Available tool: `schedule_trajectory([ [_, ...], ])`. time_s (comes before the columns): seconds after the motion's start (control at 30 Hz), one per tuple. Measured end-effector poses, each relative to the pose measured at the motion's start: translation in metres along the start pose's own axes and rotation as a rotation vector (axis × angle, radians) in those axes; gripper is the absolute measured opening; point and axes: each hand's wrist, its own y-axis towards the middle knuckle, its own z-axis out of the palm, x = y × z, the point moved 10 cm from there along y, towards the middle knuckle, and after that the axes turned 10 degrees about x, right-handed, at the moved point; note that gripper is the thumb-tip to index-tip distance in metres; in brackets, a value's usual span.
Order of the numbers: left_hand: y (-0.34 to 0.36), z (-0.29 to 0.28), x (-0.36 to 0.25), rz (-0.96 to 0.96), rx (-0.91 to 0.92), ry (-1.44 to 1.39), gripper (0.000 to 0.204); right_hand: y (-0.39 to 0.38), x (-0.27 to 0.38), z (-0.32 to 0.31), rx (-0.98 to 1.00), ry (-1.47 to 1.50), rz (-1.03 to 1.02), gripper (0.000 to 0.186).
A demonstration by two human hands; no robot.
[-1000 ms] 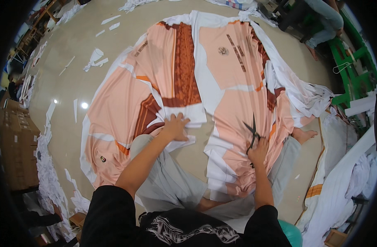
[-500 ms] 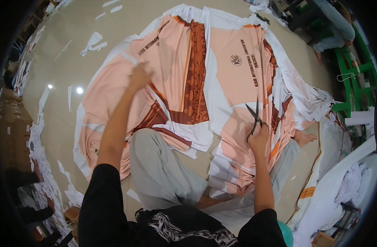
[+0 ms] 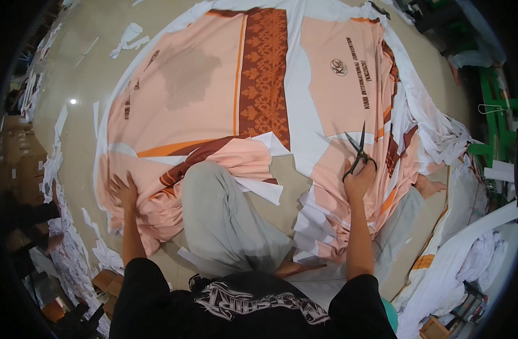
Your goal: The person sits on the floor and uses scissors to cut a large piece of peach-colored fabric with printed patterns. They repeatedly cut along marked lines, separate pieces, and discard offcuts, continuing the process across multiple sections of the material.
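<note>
A wide sheet of peach printed fabric (image 3: 214, 73) with white margins lies spread over the floor before me. A brown and orange patterned band (image 3: 264, 68) runs down its middle. My left hand (image 3: 124, 191) rests flat, fingers spread, on the fabric's near left part, beside bunched folds (image 3: 219, 158) at my knee. In my right hand (image 3: 361, 178) is a pair of black scissors (image 3: 359, 148), blades parted and pointing away from me, above the right part of the fabric. More of the cloth gathers in folds under my right wrist.
White fabric scraps (image 3: 129, 38) lie on the tiled floor at the left, with a long heap of offcuts (image 3: 67, 271) along that side. A green metal frame (image 3: 493, 113) stands at the right. Near it are a white sack (image 3: 440, 265) and white rolls (image 3: 499, 172).
My left hand has moved down and left, and the left part of the fabric now lies flatter and wider. The scissors stay in my right hand, their blades more parted.
</note>
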Motion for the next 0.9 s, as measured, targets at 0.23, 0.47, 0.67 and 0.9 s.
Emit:
schedule_trajectory([
  [0.23,-0.163,0.035,0.038,-0.304,0.363,-0.209,0.106,-0.094,-0.025,-0.026,-0.114,-0.019,0.193,0.072],
  [0.47,-0.137,0.019,0.056,0.018,0.348,-0.3,0.098,-0.13,0.002,-0.037,-0.118,-0.053,0.139,0.067],
  [0.67,-0.266,-0.179,-0.323,0.949,0.065,-0.856,0.051,-0.138,-0.011,-0.052,0.107,0.257,0.328,0.056],
  [0.9,-0.376,-0.05,-0.449,1.184,0.265,0.19,0.043,-0.227,0.097,0.011,0.995,1.222,0.601,0.056],
])
